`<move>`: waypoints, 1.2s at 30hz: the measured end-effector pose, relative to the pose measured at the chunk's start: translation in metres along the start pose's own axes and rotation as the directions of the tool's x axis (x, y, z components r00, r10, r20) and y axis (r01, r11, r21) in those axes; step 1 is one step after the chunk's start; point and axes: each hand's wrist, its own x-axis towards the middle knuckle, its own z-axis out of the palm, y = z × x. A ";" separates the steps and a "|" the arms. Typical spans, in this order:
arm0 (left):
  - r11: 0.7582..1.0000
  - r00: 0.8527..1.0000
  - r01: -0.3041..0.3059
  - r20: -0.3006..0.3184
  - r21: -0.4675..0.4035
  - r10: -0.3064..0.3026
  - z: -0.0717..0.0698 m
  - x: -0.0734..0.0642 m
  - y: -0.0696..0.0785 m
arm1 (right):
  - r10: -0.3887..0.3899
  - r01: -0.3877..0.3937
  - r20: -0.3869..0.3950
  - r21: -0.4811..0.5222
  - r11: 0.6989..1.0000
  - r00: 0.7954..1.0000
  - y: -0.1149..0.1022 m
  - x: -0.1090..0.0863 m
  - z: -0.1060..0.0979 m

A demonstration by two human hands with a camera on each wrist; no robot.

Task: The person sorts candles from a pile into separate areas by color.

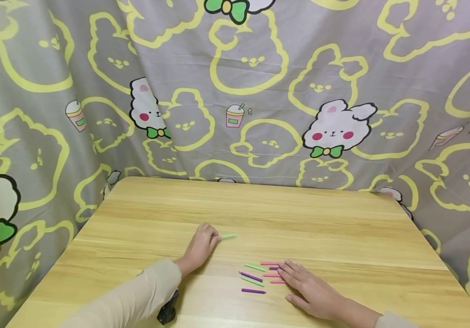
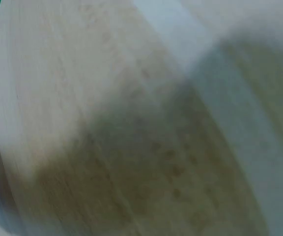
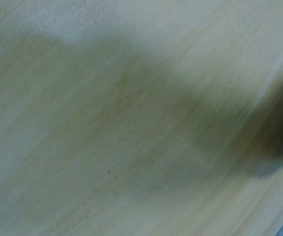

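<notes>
Between its thumb and fingers my left hand (image 1: 200, 243) pinches one end of a thin light-green stick (image 1: 229, 236), seen in the head view. The stick lies nearly level, its free end to the right. Lower on the table, my right hand (image 1: 313, 289) is palm down with fingers extended, covering the right ends of several pink sticks (image 1: 269, 263) and a purple one (image 1: 274, 269). Left of its fingertips lie more loose sticks: a green stick (image 1: 255, 268), a purple stick (image 1: 251, 276) and another purple stick (image 1: 253, 291) with a narrow tip.
Everything lies on a wood-grain table (image 1: 321, 218) with rounded corners. A patterned grey curtain (image 1: 259, 150) hangs behind it and along both sides. A black device (image 1: 167, 310) is at the left wrist. Both wrist views show mostly shadowed tabletop.
</notes>
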 end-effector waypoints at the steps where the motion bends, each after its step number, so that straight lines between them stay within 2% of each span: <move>1: 1.000 1.000 0.002 -0.001 0.002 -0.002 0.000 0.001 -0.001 | 0.000 0.000 -0.001 -0.003 1.000 1.000 0.000 0.000 0.000; 20: 0.998 1.000 0.021 0.006 0.061 -0.021 0.007 0.001 -0.007 | -0.006 0.006 0.018 -0.007 1.000 1.000 0.001 -0.001 0.000; 29: 1.000 0.999 0.029 0.028 0.012 -0.029 0.002 -0.001 -0.006 | -0.013 0.013 0.018 -0.012 1.000 1.000 0.003 -0.001 0.002; 36: 0.998 0.999 0.037 0.016 -0.041 -0.036 -0.002 -0.002 -0.002 | -0.011 0.011 0.011 -0.024 1.000 1.000 0.004 -0.001 0.001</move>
